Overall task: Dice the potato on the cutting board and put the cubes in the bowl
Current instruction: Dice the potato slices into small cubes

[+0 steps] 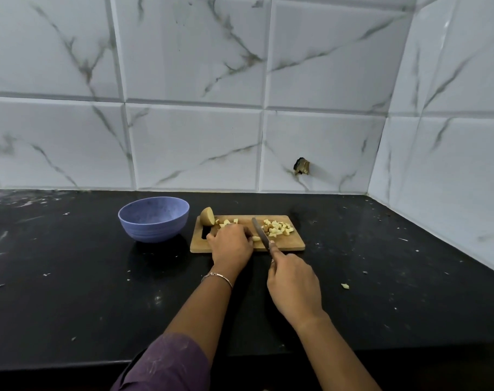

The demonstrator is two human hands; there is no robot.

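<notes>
Knife [260,233] at potato strip [256,238] (cubes [278,228] beside)

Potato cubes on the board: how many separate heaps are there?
2. A larger heap lies right of the knife; a smaller heap sits between the uncut potato half and the left hand, which may hide more.

No text, label, brand, number or sign can be read anywhere in view.

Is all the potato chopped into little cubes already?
No, a big uncut brown-skinned potato piece lies at the far left corner of the rectangular wooden cutting board.
</notes>
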